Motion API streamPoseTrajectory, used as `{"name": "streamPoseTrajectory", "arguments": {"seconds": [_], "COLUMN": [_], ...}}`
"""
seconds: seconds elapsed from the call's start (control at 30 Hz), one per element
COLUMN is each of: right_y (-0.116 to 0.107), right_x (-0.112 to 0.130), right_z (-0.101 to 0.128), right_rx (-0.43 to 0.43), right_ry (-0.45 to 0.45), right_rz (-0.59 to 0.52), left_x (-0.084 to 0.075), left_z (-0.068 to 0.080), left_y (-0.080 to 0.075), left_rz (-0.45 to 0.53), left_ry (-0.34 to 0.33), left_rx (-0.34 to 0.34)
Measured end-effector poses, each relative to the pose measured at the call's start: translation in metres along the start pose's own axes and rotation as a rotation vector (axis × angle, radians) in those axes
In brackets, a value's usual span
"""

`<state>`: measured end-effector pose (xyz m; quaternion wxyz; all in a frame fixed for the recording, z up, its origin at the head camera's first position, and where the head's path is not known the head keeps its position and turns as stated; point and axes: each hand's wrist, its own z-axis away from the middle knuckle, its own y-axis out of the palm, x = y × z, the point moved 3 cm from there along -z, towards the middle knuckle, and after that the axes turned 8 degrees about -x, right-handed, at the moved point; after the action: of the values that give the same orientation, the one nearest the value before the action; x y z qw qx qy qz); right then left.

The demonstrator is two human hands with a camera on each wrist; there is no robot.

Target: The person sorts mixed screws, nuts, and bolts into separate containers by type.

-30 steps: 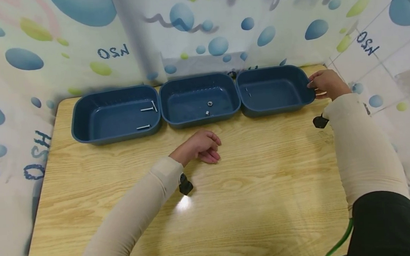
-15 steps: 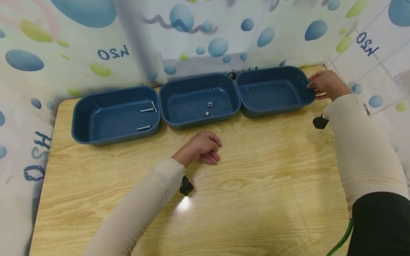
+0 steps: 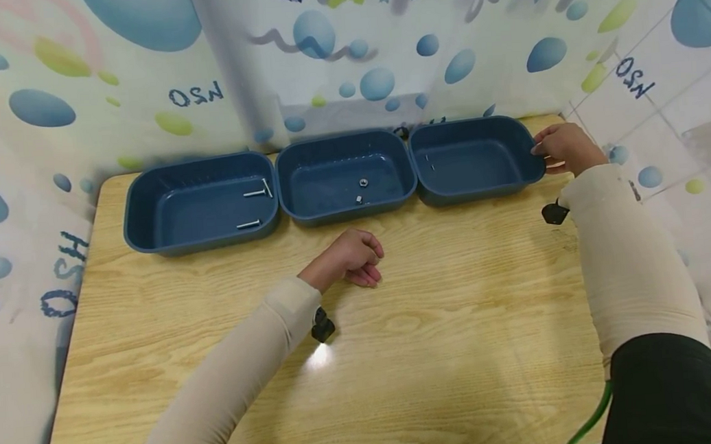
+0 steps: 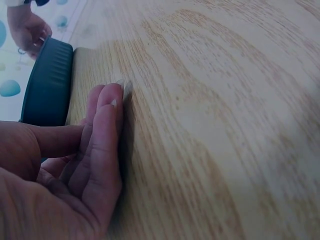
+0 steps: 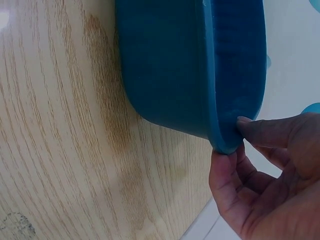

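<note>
At the far right of a row of blue bins, my right hand (image 3: 568, 146) pinches the end rim of the right bin (image 3: 477, 189). The right wrist view shows the thumb inside that rim and the fingers outside it. A thin small metal piece lies at the left in this bin. My left hand (image 3: 348, 257) rests on the table in front of the middle bin (image 3: 348, 212), fingers loosely bent and holding nothing. Two small nuts, one of them a nut (image 3: 363, 182), lie in the middle bin. The left bin (image 3: 202, 243) holds 3 screws, among them a screw (image 3: 248, 224).
The bins stand side by side along the back edge of the wooden table (image 3: 439, 354), against a patterned curtain (image 3: 344, 58). A green cable (image 3: 589, 422) runs beside the right arm at the front right.
The head view has shifted very slightly. Both hands, the bins and the metal pieces stay where they were.
</note>
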<state>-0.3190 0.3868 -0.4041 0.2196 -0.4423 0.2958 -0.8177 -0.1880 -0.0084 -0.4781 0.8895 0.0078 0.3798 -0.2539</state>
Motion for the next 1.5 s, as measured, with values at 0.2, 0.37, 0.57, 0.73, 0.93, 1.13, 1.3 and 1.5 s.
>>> {"name": "streamPoseTrajectory", "arguments": {"seconds": [0.2, 0.37, 0.57, 0.73, 0.93, 1.13, 1.3, 1.5], "right_y": [0.000, 0.000, 0.000, 0.001, 0.001, 0.001, 0.001, 0.001], "right_x": [0.000, 0.001, 0.002, 0.002, 0.000, 0.000, -0.001, -0.002], "right_z": [0.002, 0.004, 0.006, 0.007, 0.006, 0.004, 0.001, 0.001], "right_rx": [0.007, 0.006, 0.000, -0.013, -0.020, -0.021, -0.024, -0.022], "right_ry": [-0.003, -0.004, -0.012, -0.014, -0.010, -0.008, -0.003, -0.004], "right_rz": [0.003, -0.003, -0.011, 0.000, 0.006, 0.014, 0.005, -0.009], "left_x": [0.001, 0.002, 0.003, 0.000, -0.012, -0.036, -0.065, -0.099], "left_z": [0.000, 0.000, 0.001, 0.004, 0.008, 0.015, 0.021, 0.027], "left_y": [0.001, 0.001, 0.000, 0.002, 0.008, 0.012, 0.017, 0.021], "left_rz": [-0.002, -0.003, 0.003, 0.025, 0.029, 0.005, 0.007, 0.003], "left_ry": [0.011, 0.016, 0.012, 0.026, 0.077, 0.123, 0.159, 0.177], "left_rx": [0.002, 0.000, -0.003, 0.012, 0.032, 0.043, 0.064, 0.066]}}
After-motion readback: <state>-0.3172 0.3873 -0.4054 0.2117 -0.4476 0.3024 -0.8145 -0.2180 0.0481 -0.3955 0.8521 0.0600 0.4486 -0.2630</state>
